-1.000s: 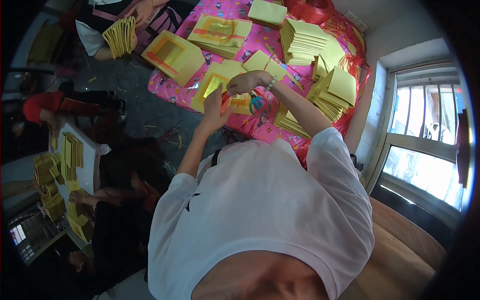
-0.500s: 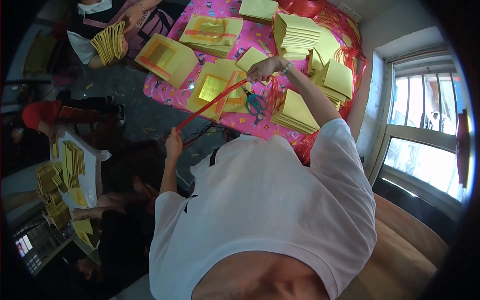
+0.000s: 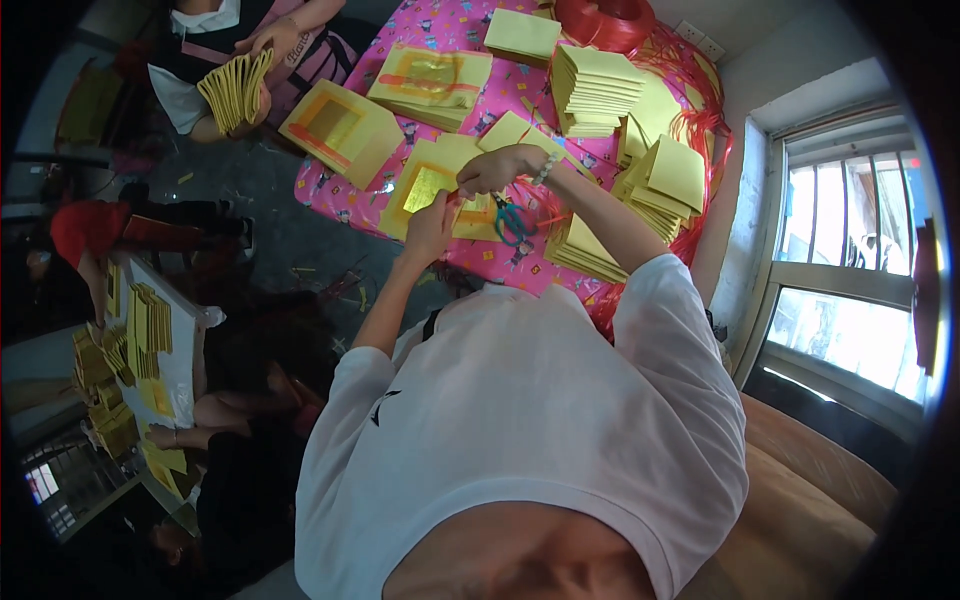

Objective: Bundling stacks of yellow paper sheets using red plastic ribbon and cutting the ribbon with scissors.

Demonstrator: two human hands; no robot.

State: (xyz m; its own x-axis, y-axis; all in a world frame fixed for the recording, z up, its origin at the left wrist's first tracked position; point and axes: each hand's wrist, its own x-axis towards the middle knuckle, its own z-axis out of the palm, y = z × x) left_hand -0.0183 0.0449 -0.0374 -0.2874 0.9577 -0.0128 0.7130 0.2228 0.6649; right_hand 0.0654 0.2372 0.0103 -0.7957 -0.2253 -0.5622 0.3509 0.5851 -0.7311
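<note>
Both my hands meet above the near side of a table. My left hand (image 3: 430, 228) is closed, its fingers pinched close to my right hand (image 3: 503, 169), which is also closed and bent over from the right. A little red ribbon shows between the fingers; most of it is hidden by the hands. Underneath lie yellow paper sheets with a gold foil square (image 3: 421, 190). Just right of the hands, scissors with teal handles (image 3: 515, 224) rest on the pink patterned tablecloth (image 3: 500, 262). A stack of yellow paper (image 3: 585, 250) lies to their right.
More yellow paper stacks (image 3: 597, 90) cover the table's far and right parts, beside a red ribbon coil (image 3: 606, 22) and loose red strands (image 3: 697, 130). Across the table a person holds a fan of yellow paper (image 3: 236, 92). People work at a white table (image 3: 183, 340) on the left.
My left hand has moved up and right to my right hand. The red ribbon, stretched between them before, is now mostly out of sight. My right hand has shifted slightly left.
</note>
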